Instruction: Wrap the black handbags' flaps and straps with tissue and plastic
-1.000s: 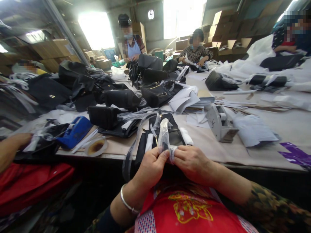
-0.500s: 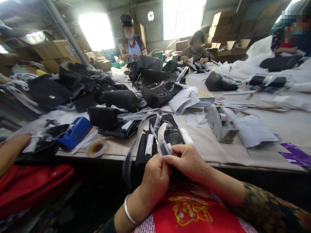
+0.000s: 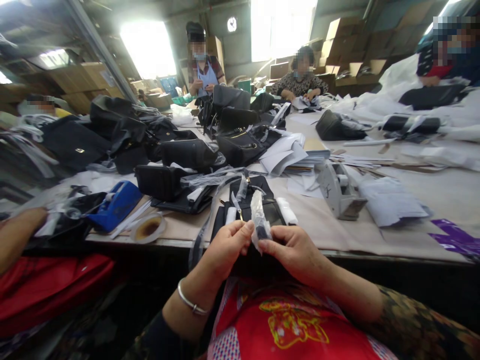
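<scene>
Beyond your cloth-covered desk (image 3: 378,242) glow 2 large windows (image 3: 284,30). Above the desk's near edge, before a black bag (image 3: 275,214), your right hand's (image 3: 300,252) fingers pinch the plastic-wrapped piece (image 3: 258,212); your left hand's (image 3: 225,245) grip is unclear. Its long axis points away from you.

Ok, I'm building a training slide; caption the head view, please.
The right hand pinches a wrapped strip beside the left hand, before a black bag on a cluttered table.
</scene>
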`<state>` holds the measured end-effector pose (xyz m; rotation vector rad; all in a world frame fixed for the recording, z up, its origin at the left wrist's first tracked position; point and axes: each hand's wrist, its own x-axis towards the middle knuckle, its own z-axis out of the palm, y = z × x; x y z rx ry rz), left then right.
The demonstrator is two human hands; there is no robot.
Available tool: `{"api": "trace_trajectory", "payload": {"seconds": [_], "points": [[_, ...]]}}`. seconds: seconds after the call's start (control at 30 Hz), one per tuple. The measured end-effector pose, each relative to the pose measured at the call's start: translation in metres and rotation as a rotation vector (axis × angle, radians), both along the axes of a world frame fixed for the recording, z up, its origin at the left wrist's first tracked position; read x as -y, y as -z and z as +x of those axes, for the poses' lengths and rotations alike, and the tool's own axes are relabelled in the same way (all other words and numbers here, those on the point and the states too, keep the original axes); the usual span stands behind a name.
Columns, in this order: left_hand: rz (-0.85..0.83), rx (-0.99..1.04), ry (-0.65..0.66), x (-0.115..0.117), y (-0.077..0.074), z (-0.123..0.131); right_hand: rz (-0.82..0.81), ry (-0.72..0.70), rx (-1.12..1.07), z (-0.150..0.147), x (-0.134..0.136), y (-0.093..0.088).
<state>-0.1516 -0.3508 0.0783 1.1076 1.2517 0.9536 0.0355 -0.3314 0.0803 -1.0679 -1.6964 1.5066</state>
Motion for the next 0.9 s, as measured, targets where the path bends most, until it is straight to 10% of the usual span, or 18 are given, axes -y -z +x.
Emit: {"api": "trace_trajectory", "payload": {"seconds": [0.17,0.37,0.5,0.7,0.9], "points": [[0.159,-0.384,-0.027,-0.023,-0.01,0.004,0.042,-0.013,0.071,0.002,0.007,0.004],[-0.384,0.183,-0.015,-0.063,-0.009,0.022,0.124,-0.124,0.086,0.002,0.013,0.008],[-0.489,0.2,-0.054,-0.114,-0.003,0.039,0.068,-0.175,0.043,0.005,0.01,0.008],[-0.46,-0.109,-0.028,-0.192,0.032,0.052,0.09,-0.187,-0.007,0.01,0.003,0.007],[-0.241,-0.501,0.11,-0.21,0.068,0.041,-0.013,-0.189,-0.031,0.018,-0.002,0.006]]}}
